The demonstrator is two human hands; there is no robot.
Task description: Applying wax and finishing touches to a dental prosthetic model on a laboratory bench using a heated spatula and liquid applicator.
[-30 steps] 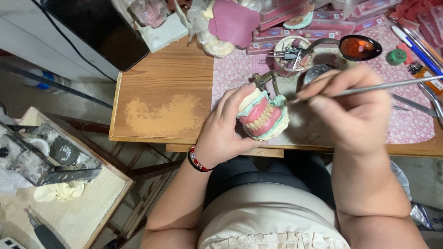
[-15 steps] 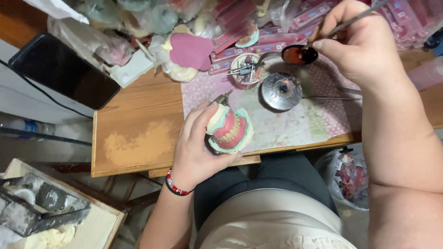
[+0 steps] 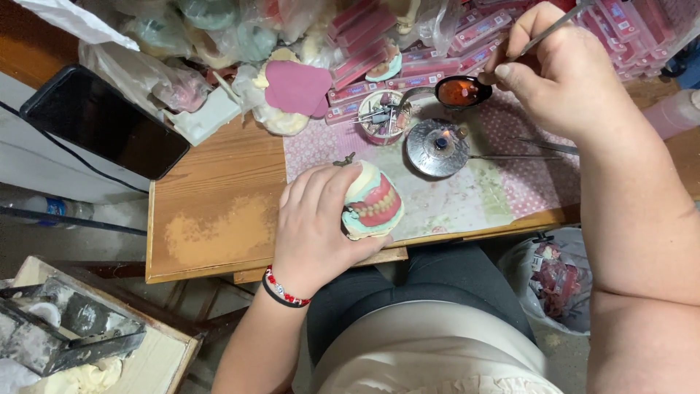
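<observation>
Since 0.5 seconds ago, almost nothing has shifted: the right hand (image 3: pixel 565 69) stays up at the far side of the worktop (image 3: pixel 219 211), and the left hand (image 3: pixel 321 219) still rests near the front edge. Compared with 1 second back, though, the right hand has travelled away from the denture model (image 3: pixel 372 204) and out to the spoon (image 3: pixel 459 91).

Its grip is pressed together, pinching a thin metal tool (image 3: pixel 550 29) between thumb and fingertips, the tool's low end hidden behind the thumb just beside the spoon's dark bowl of reddish wax. The left hand's grip is wrapped around the denture model, fingers curled over its top and thumb underneath; the model shows pale teeth in pink gums on a greenish base, and sits low over the patterned mat (image 3: pixel 474 197).

Between the 2 hands stands a small round burner (image 3: pixel 437 146) with a tiny flame, and beside it a cup of small tools (image 3: pixel 383 117). A black phone (image 3: pixel 106 120) lies well apart, at the left.
</observation>
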